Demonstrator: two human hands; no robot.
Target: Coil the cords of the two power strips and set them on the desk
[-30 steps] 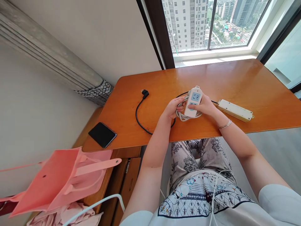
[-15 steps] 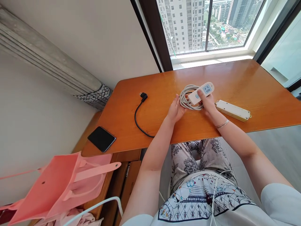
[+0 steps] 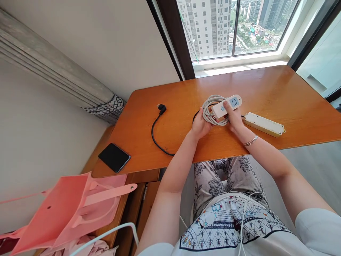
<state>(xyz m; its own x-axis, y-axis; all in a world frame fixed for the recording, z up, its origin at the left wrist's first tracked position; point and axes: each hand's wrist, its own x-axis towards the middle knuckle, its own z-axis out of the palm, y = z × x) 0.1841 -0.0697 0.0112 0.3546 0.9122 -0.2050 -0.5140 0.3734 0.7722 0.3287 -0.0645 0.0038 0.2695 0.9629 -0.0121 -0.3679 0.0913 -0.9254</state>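
Observation:
Over the middle of the wooden table [image 3: 181, 96] I hold a small white power strip with its cord wound into a coil. My left hand [image 3: 201, 124] is closed round the left side of the coiled white cord [image 3: 206, 106]. My right hand [image 3: 234, 118] grips the white power strip [image 3: 226, 106], thumb on top, sockets facing up. Just right of that hand, a second, cream power strip [image 3: 264, 124] lies on the table. A black cord with a plug [image 3: 162, 108] lies to the left; part of it is hidden behind my left arm.
A black phone [image 3: 114, 157] lies at the table's left front corner. Below it hangs an open pink bag [image 3: 64, 209]. A window [image 3: 234, 32] stands behind the table, with a gathered curtain [image 3: 66, 71] at the left.
The coil and white power strip have shifted slightly left and down in my hands. A piece of black cord now shows beside my left fingers.

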